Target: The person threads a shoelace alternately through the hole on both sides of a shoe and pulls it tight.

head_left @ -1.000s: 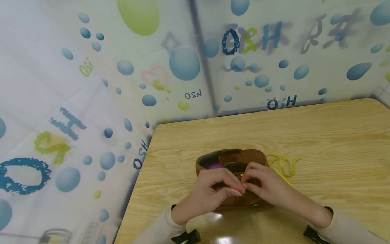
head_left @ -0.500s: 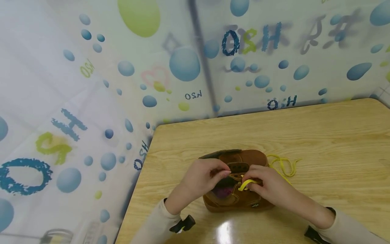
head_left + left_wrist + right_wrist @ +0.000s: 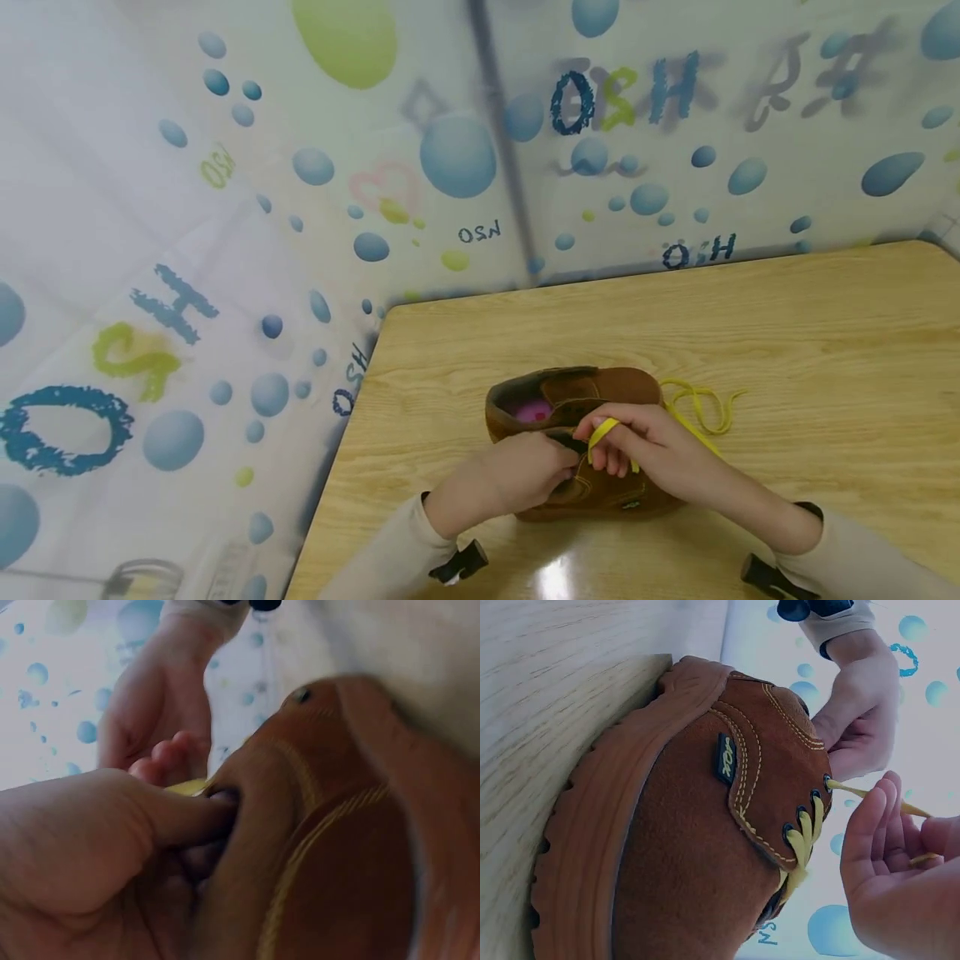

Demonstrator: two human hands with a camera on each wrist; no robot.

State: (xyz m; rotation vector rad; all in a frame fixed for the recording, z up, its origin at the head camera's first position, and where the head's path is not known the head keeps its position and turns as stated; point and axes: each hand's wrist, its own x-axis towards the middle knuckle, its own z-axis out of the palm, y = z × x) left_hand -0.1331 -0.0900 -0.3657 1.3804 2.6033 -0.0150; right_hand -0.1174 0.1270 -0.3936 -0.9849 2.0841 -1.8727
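Note:
A brown suede shoe with yellow stitching stands toe to the right on the wooden table. My left hand is at its ankle opening. In the left wrist view the thumb and curled fingers grip the edge beside the eyelets, their tips partly hidden inside. My right hand is above the eyelets and pinches a flat yellow shoelace. In the right wrist view the lace runs stretched from the top eyelet to these fingers; lower eyelets are laced.
A second brown shoe, pink inside, stands directly behind the first. A loose yellow lace lies looped on the table to its right. A patterned curtain borders the table at the back and left.
My left hand first drew back up and left from the right hand, then came down to the near shoe's opening. My right hand has turned, lifting the yellow lace in a loop.

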